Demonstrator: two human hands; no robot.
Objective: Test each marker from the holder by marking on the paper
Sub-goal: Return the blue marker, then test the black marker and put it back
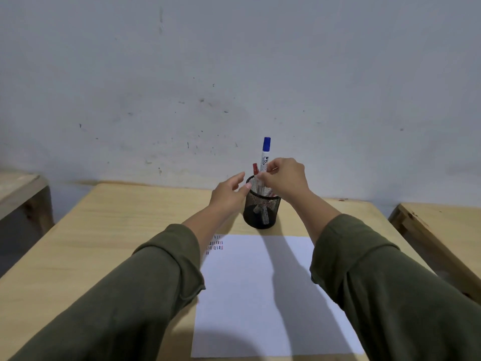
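A black mesh holder (261, 208) stands on the wooden table just beyond the white paper (260, 295). My right hand (285, 179) pinches a white marker with a blue cap (266, 152); its lower end is still inside the holder and the cap points up. A red-capped marker (255, 169) stands in the holder beside it, with other markers dimly seen through the mesh. My left hand (229, 195) rests against the holder's left rim, fingers apart. Short red, blue and black strokes (215, 246) mark the paper's far left corner.
The wooden table (117, 230) backs onto a scuffed grey wall. Another wooden table (447, 230) stands to the right and a wooden piece of furniture (20, 194) to the left. My green sleeves cover parts of the paper's sides.
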